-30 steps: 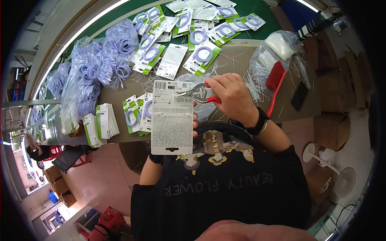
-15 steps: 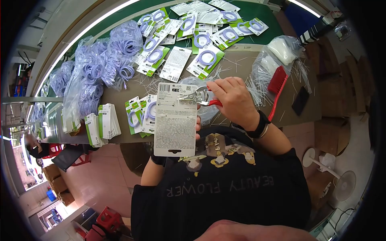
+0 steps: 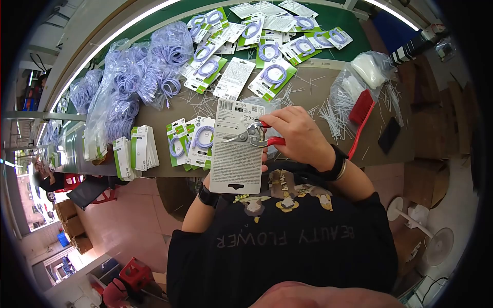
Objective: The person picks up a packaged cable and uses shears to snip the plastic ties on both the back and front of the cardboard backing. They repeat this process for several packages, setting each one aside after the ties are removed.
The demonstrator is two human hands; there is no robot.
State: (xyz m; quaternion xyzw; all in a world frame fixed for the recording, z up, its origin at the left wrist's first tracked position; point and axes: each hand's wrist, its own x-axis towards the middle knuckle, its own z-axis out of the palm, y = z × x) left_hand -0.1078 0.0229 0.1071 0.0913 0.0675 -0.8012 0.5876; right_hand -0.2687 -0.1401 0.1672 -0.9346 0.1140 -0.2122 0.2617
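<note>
My left hand (image 3: 265, 160) holds a printed packaging card (image 3: 237, 167), back side towards me and hang-hole end nearest my body. The card hides most of that hand; only some fingertips show at its right edge. Red-handled pruning shears (image 3: 254, 134) are gripped in my right hand (image 3: 299, 134). Their metal jaws lie over the upper half of the card, pointing left. Just left of the card, carded lilac cables (image 3: 204, 137) rest on the table, with a stack of cards (image 3: 144, 149) further left.
Bagged lilac cables (image 3: 123, 84) pile up at the left. Many carded cables (image 3: 273, 75) spread across the back. At the right are white ties (image 3: 334, 119), a plastic bag (image 3: 370, 72), a red brush (image 3: 361, 109) and a dark phone-like slab (image 3: 390, 135).
The shears have moved down the card, from near its upper tie towards the middle. The whole view has shifted slightly, so the table things appear further right.
</note>
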